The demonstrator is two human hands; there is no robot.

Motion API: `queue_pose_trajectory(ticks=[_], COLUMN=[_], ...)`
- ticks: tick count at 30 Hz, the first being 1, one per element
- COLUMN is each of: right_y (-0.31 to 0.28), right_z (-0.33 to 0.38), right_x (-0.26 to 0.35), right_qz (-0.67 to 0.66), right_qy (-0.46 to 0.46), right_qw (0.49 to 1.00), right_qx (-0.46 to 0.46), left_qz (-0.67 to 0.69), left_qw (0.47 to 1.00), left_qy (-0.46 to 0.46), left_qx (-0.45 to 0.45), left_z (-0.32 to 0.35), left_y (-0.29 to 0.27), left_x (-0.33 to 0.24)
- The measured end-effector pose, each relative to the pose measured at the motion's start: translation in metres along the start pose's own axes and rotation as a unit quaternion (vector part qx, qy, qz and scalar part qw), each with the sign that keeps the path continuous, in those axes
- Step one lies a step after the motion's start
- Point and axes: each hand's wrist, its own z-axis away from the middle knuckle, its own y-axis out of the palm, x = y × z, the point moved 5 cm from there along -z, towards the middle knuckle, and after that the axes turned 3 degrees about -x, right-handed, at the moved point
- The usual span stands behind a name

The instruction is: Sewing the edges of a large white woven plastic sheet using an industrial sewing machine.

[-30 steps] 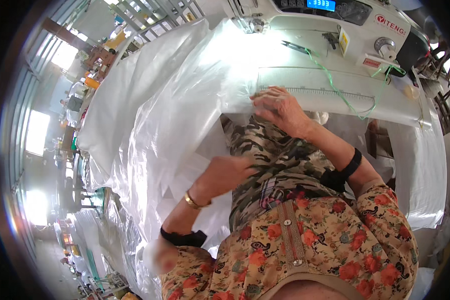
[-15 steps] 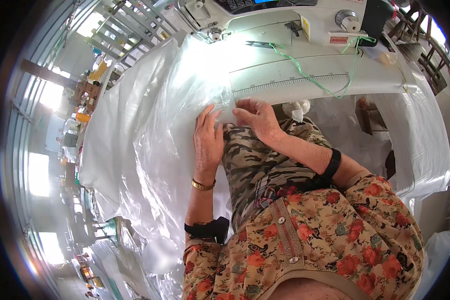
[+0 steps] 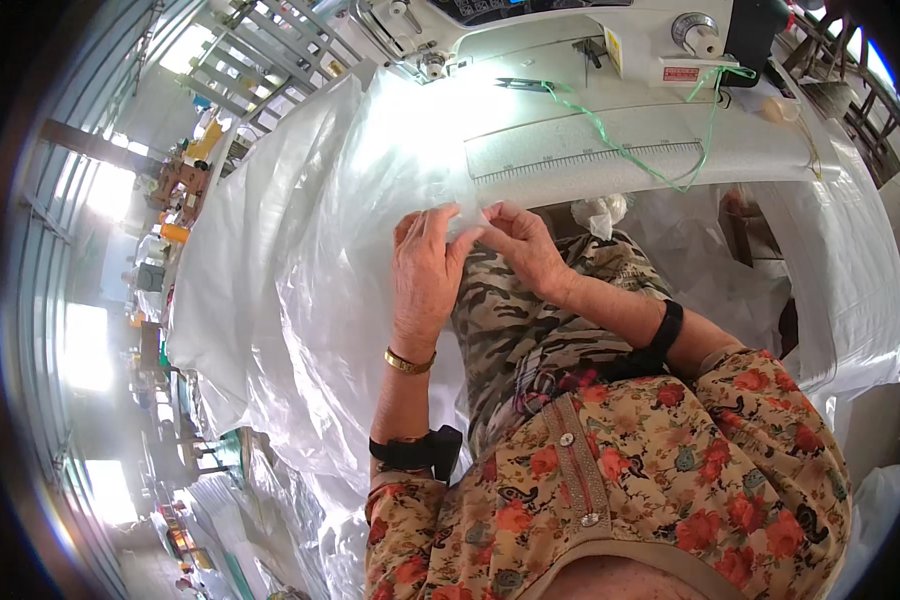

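Observation:
A sheet of translucent plastic film drapes from the bed of a white sewing machine down to my left. At its near edge, just in front of the machine table, my left hand and my right hand come together, thumbs almost touching. Fingers of both are closed on the film's edge in a pinch. The needle area is washed out by the bright lamp, so how the film lies there cannot be made out.
Thread snips with a long green cord lie on the machine bed, right of the needle. A printed ruler runs along the table's front edge. A crumpled white wad sits beyond my right wrist. Metal bars stand at the far left.
My hands have drawn closer together at the film's edge. The left hand has shifted slightly right, and its thumb now meets the right hand's fingers.

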Motion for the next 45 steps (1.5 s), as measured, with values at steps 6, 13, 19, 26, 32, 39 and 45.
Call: queue_pose_trajectory(ticks=[6,13,19,26,32,39,45], right_y=[-0.007,-0.008,-0.014,-0.013,-0.013,-0.017,0.004], right_z=[-0.004,0.003,0.001,-0.003,-0.011,-0.011,0.0], right_x=[-0.022,0.006,0.003,0.009,-0.007,0.034,0.056], right_qz=[0.031,0.025,0.072,0.111,0.041,0.512,0.742], right_qy=[0.045,0.008,0.013,0.028,0.08,-0.084,-0.136], right_qw=[0.998,0.999,0.996,0.991,0.994,0.853,0.654], right_qx=[0.027,0.036,0.059,0.069,0.064,0.053,0.062], left_qz=[-0.017,-0.115,-0.1,-0.115,-0.097,-0.113,-0.157], left_qw=[1.0,0.991,0.989,0.986,0.986,0.983,0.978], left_qy=[-0.021,0.063,0.112,0.117,0.117,0.139,0.14], left_qx=[0.015,0.036,0.003,0.043,0.07,0.036,0.018], left_z=[0.011,0.008,0.012,0.011,0.013,0.017,0.015], left_y=[0.011,0.016,0.023,0.023,0.021,0.029,0.051], left_x=[0.012,-0.006,-0.012,-0.015,-0.011,0.006,0.015])
